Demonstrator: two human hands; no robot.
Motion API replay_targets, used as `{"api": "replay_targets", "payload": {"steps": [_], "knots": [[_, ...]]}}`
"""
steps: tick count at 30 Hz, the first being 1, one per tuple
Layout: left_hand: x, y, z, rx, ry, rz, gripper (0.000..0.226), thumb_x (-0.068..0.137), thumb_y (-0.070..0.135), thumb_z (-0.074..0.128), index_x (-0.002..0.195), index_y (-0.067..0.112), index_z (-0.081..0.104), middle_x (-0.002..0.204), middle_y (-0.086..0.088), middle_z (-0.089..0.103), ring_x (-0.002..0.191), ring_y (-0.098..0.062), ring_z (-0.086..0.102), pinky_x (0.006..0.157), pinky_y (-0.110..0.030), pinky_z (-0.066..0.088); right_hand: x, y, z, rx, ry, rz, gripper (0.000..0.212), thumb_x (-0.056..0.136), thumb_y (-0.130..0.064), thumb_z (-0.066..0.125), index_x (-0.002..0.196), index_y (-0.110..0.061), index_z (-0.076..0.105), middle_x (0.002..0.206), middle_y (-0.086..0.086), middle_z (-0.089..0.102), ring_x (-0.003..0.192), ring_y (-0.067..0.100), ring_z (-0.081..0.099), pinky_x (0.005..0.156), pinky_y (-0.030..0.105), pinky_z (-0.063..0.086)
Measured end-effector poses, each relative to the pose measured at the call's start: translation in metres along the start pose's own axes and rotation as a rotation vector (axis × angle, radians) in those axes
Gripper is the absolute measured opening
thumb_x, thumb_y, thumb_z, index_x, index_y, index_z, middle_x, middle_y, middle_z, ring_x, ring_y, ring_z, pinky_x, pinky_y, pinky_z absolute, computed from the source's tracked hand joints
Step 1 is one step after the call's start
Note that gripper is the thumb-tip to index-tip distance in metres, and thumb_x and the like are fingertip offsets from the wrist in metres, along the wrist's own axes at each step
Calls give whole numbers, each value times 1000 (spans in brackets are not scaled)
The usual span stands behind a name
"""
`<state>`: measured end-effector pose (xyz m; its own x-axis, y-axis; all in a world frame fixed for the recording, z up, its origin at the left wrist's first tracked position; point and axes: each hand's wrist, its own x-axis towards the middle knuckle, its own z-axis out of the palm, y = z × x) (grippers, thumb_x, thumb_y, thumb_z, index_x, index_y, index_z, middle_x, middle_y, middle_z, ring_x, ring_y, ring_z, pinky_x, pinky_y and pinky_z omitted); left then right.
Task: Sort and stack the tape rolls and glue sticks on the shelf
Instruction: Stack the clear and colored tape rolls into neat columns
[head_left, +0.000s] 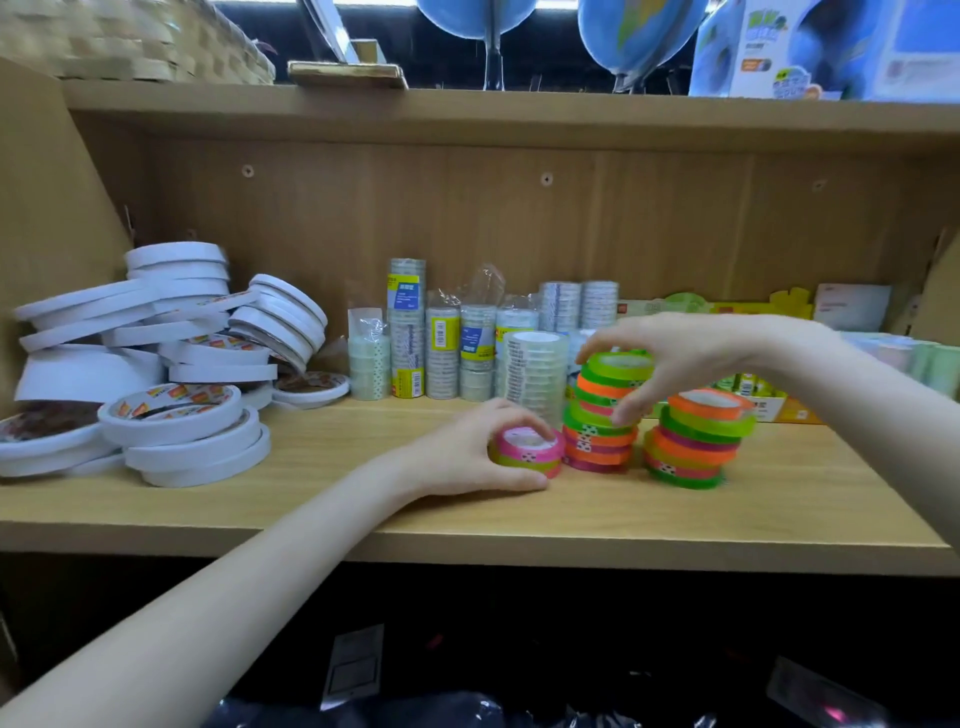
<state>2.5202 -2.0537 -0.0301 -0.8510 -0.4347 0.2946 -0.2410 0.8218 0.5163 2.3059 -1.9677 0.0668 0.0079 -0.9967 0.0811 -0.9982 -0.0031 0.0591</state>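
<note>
On wood-grain shelf (363, 499): 2 hands round glossy neon tape rolls (602, 415).

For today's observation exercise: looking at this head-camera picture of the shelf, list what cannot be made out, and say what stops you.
- Print on the clear tape rolls: too small and blurred in the head view.
- Back of the middle coloured stack: covered by the right hand.
- Small pink stack: near side hidden by the left hand.
- White tape pile: left part blurred, cut by the edge.
</note>
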Motion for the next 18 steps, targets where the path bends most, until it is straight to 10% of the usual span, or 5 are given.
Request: {"api": "replay_targets", "payload": {"steps": [10,18], "knots": [[-2,-4,-5,-109,12,-105,56,78,15,72,124,21,41,122,5,48,106,-5,52,86,-9,45,-5,-26,7,105,-51,-41,72,69,-43,77,130,-42,39,139,-12,40,125,14,41,101,31,37],[2,-10,-20,-213,89,-186,58,73,46,69,122,29,42,122,7,50,105,-3,53,85,-16,45,-14,-24,-7,210,49,11,70,69,-58,67,131,-41,39,129,-11,49,108,11,52,91,28,40]]}}
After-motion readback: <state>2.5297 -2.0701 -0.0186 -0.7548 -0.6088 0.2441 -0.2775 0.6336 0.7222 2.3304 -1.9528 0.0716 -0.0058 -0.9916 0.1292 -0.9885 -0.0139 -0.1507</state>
